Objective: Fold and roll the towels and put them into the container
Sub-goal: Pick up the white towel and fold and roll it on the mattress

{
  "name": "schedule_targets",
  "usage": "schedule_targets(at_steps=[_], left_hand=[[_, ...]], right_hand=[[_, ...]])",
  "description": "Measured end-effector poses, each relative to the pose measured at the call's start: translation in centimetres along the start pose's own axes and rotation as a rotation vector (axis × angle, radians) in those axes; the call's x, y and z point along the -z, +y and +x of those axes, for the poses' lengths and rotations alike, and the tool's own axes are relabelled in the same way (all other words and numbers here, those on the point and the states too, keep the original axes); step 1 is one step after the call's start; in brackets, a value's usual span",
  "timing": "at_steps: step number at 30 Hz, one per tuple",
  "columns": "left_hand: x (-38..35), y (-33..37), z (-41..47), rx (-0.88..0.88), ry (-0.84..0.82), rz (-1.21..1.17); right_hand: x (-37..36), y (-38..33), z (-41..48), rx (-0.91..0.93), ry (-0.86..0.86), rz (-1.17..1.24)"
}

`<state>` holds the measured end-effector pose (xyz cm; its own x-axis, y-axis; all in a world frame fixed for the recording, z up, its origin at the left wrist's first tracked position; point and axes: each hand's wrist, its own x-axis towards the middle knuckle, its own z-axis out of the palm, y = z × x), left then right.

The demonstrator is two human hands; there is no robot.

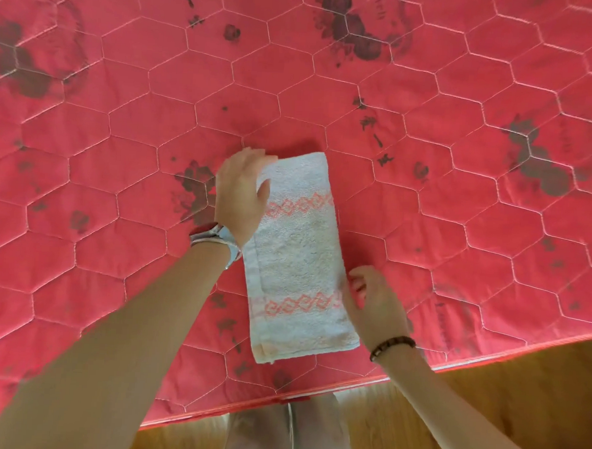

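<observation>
A pale blue-white terry towel (pixel 299 259), folded into a long narrow rectangle, lies flat on a red quilted mattress cover (pixel 466 96) stitched in hexagons and printed with dark flowers. The towel sits near the cover's front edge, its length running away from the person, tilted a little to the left at the far end. Two orange diamond-patterned bands cross it, one in the far half and one close to the near end. A folded layer shows along its left side.

The person's left hand (pixel 241 194) is at the towel's far left corner, released, fingers nearly straight and spread over the cloth, the fingertips blurred; whether they press the towel or are just above it cannot be told. A wristwatch with a red strap (pixel 211 235) is on that wrist.

The right hand (pixel 376 307) is just beside the towel's right edge, level with the nearer orange band, fingers loosely curled and relaxed, grasping nothing. A dark beaded bracelet (pixel 393 346) circles its wrist.

Below the cover's red-piped front edge are a light wooden floor (pixel 519 390) and the person's legs in pale trousers (pixel 290 430)
</observation>
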<state>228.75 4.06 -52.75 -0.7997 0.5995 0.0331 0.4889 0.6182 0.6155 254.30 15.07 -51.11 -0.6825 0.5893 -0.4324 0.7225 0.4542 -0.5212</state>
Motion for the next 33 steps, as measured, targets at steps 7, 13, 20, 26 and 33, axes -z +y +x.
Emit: schedule_targets(at_steps=[7,13,20,26,33], left_hand=[[-1.6,-0.5,-4.7,-0.248,-0.164,0.187],[-3.3,-2.9,-6.0,-0.266,-0.255,0.437],[-2.4,-4.4,-4.9,-0.264,-0.244,0.545],[-1.9,-2.7,-8.0,-0.239,-0.272,0.476],[-3.7,-1.8,-14.3,-0.250,-0.328,0.454]], right_hand=[[-1.4,-4.7,8.2,0.587,0.256,-0.224],[-3.5,-4.7,12.2,0.622,0.068,-0.609],[-3.4,-4.1,12.3,0.519,0.072,-0.619],[-4.2,-3.3,8.1,0.474,0.070,-0.562],[-6.0,-1.1,4.1,0.431,0.077,-0.561]])
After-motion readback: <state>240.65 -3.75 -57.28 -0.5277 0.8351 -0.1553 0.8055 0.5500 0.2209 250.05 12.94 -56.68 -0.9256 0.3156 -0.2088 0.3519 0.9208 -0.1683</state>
